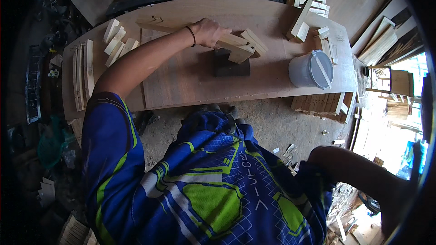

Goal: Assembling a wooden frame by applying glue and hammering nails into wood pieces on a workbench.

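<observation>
My left hand (211, 32) reaches across the workbench, fingers closed on a short wooden piece (234, 41). A nail sticks up near that piece's right end. It meets another small wooden block (254, 43) at an angle, above a dark flat block (237, 69) on the bench. Behind my left wrist lies a longer wooden piece (159, 23) with nails standing in it. My right forearm (363, 170) stretches out to the right, away from the bench. The right hand is lost in shadow at the picture's rim, beside a dark upright shape, so its fingers cannot be made out.
A whitish bucket (302, 71) stands on the workbench (181, 81) near its right front. Wooden strips (83, 75) and small blocks (117, 43) lie at left. More joined wooden pieces (299, 22) sit at the far right. Scraps litter the floor (272, 122).
</observation>
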The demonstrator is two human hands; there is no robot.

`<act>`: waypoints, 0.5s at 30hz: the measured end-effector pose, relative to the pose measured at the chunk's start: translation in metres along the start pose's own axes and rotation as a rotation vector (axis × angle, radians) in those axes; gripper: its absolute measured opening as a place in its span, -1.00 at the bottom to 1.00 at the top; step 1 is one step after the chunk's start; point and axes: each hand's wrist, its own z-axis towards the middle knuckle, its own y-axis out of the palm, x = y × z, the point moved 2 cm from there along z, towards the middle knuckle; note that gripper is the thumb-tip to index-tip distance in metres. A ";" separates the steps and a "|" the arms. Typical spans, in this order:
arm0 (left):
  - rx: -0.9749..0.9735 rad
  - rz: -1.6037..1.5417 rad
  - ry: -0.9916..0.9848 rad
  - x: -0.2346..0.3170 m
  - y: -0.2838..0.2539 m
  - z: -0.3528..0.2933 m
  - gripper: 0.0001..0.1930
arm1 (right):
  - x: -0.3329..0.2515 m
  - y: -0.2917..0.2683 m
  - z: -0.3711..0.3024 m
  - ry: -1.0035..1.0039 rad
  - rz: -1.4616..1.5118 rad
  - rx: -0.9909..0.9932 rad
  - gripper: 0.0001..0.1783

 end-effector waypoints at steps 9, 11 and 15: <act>0.161 -0.025 0.091 -0.005 0.009 0.023 -0.44 | -0.072 0.218 0.095 0.531 0.399 0.632 -0.80; 0.122 0.082 0.091 0.008 0.009 0.002 -0.44 | -0.102 0.183 0.085 0.550 0.344 0.665 -0.77; 0.017 0.039 0.013 -0.001 0.006 -0.001 -0.43 | -0.078 0.195 0.087 0.524 0.540 0.757 -0.79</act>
